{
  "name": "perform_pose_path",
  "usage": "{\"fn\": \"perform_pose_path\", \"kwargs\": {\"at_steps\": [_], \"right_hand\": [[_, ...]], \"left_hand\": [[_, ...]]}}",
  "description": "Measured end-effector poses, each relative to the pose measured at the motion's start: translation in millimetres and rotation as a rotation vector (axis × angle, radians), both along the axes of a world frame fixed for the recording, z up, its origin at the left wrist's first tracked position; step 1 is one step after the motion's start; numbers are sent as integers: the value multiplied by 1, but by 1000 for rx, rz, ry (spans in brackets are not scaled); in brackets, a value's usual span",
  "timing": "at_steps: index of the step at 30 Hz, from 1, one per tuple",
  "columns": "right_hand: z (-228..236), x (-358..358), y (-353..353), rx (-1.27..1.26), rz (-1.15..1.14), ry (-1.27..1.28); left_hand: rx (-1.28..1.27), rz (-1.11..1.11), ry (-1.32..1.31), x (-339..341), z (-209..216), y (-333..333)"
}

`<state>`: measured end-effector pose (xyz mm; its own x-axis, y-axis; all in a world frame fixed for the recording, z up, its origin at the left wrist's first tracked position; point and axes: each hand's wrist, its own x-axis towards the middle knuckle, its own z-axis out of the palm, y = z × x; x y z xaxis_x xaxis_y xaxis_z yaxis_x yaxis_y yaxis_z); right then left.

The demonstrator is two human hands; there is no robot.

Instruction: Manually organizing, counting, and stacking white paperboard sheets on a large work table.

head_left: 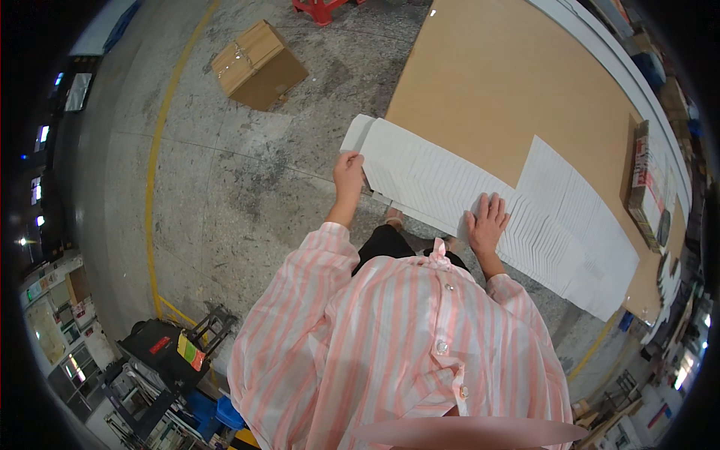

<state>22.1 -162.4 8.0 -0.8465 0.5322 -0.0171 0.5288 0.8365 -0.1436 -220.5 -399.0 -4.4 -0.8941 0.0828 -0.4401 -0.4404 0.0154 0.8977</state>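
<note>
Item: white sheets (450, 187), fanned in a long overlapping row along the near edge of a brown board (495, 82) that covers the desk. The row runs from the left end, where it overhangs the edge, rightward and downward to the far right corner. A second, shorter bank of sheets (570, 187) lies over it further right.

Left hand (348, 171): closed on the left end of the row, fingers curled round the edge of the end sheets, thumb side up. Grip looks like a pinch on a small bunch; how many sheets it takes in cannot be told.

Right hand (486, 221): flat, fingers spread, palm down on the middle of the row, pressing it to the board.

Wearer: pink-and-white striped shirt (390, 352), standing at the desk's edge.

Surroundings: concrete floor (240, 195) with a yellow line (156, 150); a taped carton (259, 64) lying on the floor well apart; a red stand (322, 9) beyond it; a dark cart (169, 349) at lower left; a flat dark-and-red pack (646, 184) at the board's right end.

Step judged in hand: steadying the fanned row with one hand while the other takes hold of its end.

Next move, as judged: calls for the flat hand to hold its pressure so the fan does not slide, and for an even pull at the pinched end, since loose sheets shift and skew easily.
</note>
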Motion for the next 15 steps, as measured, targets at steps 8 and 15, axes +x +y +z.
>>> {"fn": "perform_pose_path", "kwargs": {"at_steps": [8, 15], "right_hand": [[-5, -2, 2, 6, -8, 53], [7, -3, -1, 6, -25, 71]], "left_hand": [[61, -74, -232, 43, 5, 12], [117, -31, -220, 42, -5, 16]]}}
